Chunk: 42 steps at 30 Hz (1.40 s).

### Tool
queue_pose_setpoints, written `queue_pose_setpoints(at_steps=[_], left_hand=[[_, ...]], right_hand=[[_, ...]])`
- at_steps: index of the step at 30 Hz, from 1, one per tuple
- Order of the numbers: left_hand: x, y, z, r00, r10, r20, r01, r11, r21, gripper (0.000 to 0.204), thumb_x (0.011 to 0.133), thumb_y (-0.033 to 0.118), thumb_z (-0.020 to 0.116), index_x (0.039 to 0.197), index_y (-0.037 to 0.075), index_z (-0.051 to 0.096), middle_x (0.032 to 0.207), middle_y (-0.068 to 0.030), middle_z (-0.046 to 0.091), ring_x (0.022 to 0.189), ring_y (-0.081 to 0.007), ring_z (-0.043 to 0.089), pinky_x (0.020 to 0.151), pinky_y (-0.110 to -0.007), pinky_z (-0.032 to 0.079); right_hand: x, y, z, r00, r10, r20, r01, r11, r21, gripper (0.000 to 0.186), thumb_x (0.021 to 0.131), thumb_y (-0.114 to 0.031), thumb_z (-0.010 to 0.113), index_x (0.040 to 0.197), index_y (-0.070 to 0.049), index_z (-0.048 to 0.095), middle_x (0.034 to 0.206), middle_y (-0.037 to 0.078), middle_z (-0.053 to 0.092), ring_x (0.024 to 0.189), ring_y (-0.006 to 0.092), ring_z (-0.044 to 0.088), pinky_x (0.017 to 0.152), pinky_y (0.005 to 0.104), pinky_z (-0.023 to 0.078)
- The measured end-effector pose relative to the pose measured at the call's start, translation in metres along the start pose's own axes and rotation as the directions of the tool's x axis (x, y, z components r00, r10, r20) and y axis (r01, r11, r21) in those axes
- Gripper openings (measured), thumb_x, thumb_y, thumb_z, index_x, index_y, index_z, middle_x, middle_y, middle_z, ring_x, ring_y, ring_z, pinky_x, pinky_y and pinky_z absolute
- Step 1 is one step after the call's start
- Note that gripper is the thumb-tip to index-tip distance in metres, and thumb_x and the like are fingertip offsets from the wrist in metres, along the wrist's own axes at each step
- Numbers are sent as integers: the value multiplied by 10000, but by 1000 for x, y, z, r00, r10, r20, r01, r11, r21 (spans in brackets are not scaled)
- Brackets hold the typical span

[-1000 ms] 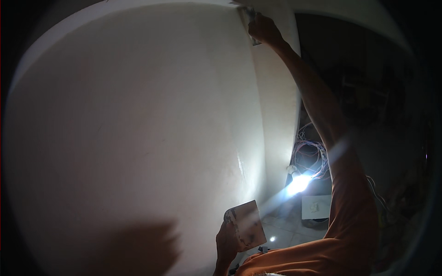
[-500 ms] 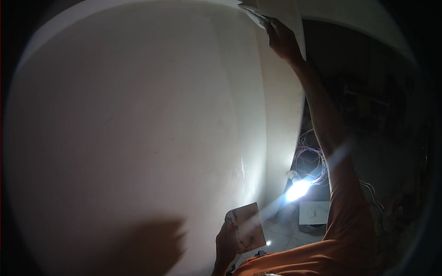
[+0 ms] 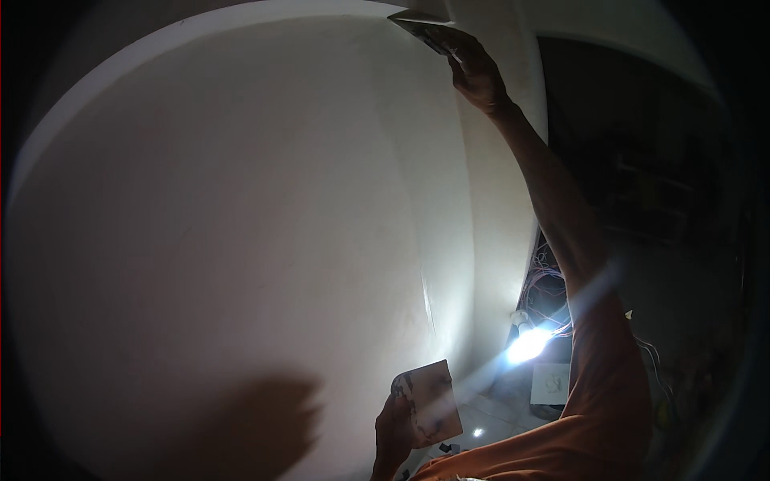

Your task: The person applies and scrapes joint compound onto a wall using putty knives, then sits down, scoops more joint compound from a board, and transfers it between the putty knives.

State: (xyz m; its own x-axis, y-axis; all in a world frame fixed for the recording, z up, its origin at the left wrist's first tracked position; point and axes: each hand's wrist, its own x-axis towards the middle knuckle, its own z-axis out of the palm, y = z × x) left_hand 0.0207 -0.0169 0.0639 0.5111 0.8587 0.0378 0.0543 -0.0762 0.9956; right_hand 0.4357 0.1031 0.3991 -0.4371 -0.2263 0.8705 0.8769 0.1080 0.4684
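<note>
in the head view, fingers of the right hand (image 3: pixel 480 76) are gripping a flat trowel (image 3: pixel 423 34) high by the pale wall (image 3: pixel 241 200); it is seeming light, stiff, best held behind its blade. the left hand (image 3: pixel 393 425) is gripping a square board (image 3: pixel 435 402) low down. the trowel is reaching further left than half a second ago.

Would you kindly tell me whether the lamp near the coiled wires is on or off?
On: the lamp glows bright white, and the wall beside it is lit.
</note>
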Motion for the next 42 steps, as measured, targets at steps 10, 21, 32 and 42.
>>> queue_pose_setpoints(at_steps=[10, 21, 32, 42], left_hand=[[7, -3, 2, 1000, -5, 7, 5, 996, 93, 441, 996, 359, 332, 1175, -1, 513, 973, -116, 626, 874, -183, 603, 757, -310, 485], [15, 1, -5, 994, 39, 104, -52, 990, 128, 428, 996, 349, 331, 1188, 13, 513, 988, -113, 626, 899, -177, 606, 778, -320, 487], [23, 1, -2, 990, -49, 130, 48, 999, 12, 449, 1002, 339, 315, 1206, -15, 503, 1054, -104, 620, 946, -179, 598, 815, -303, 477], [9, 5, 9, 999, 40, -23, -39, 999, 26, 420, 996, 311, 307, 1121, -8, 551, 948, -103, 627, 851, -157, 589, 740, -299, 480]], right_hand=[[20, -23, 17, 966, 245, 85, -245, 969, -11, 593, 801, 137, 487, 1322, -143, 440, 1252, 66, 544, 1114, 254, 552, 965, 321, 469], [50, -66, 14, 867, 345, 359, -347, 936, -60, 708, 812, 142, 373, 1427, -199, 286, 1387, 93, 421, 1215, 270, 479, 996, 343, 449], [-47, -96, -2, 851, 310, 424, -284, 951, -125, 672, 810, 126, 463, 1400, -163, 320, 1379, 112, 408, 1212, 285, 459, 1006, 366, 450], [35, -51, 6, 951, 183, 248, -161, 981, -106, 574, 801, 129, 474, 1322, -107, 425, 1280, 106, 506, 1160, 290, 502, 987, 368, 454]])
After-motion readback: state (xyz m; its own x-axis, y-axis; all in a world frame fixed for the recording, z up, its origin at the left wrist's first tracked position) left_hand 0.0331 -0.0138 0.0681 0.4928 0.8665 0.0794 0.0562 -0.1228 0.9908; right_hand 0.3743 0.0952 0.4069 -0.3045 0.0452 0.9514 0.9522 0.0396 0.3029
